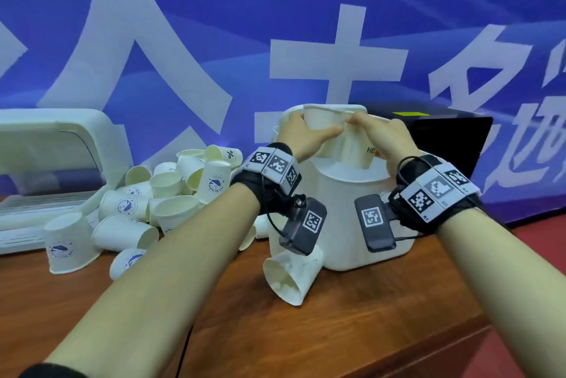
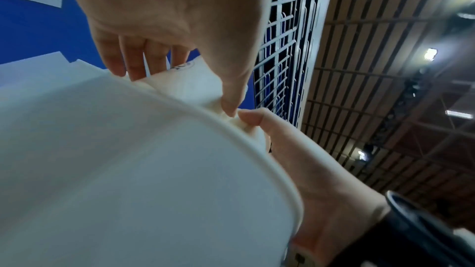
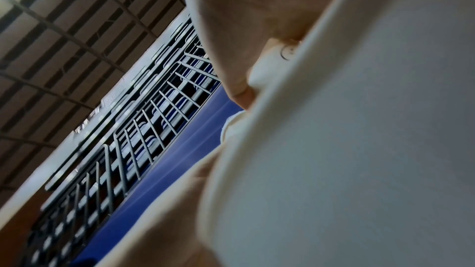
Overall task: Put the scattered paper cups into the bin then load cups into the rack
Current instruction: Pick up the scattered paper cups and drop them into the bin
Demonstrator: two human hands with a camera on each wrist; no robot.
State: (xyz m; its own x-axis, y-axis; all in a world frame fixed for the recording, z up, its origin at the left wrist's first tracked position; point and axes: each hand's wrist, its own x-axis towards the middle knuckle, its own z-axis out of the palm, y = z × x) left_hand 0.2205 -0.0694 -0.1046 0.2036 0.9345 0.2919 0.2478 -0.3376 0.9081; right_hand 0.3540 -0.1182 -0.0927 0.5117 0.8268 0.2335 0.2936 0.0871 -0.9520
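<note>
Clearly you're early: both hands, left hand (image 1: 301, 135) and right hand (image 1: 389, 140), clasp plain white paper cups (image 1: 324, 126) over the tall white plastic bin (image 1: 352, 209) (a pile of printed white paper cups (image 1: 159, 200) waits left).

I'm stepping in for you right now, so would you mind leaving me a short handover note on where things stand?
Left hand: grips a paper cup above the white bin.
Right hand: grips a second cup beside it, over the bin's opening.
The two cups touch; neither is released yet.
Pile of cups lies on the wooden table left of the bin; one fallen cup lies at the bin's front.
White rack at far left shows no cups loaded.
Left: drop these two, clear the pile and the fallen cup, then load the rack.
</note>
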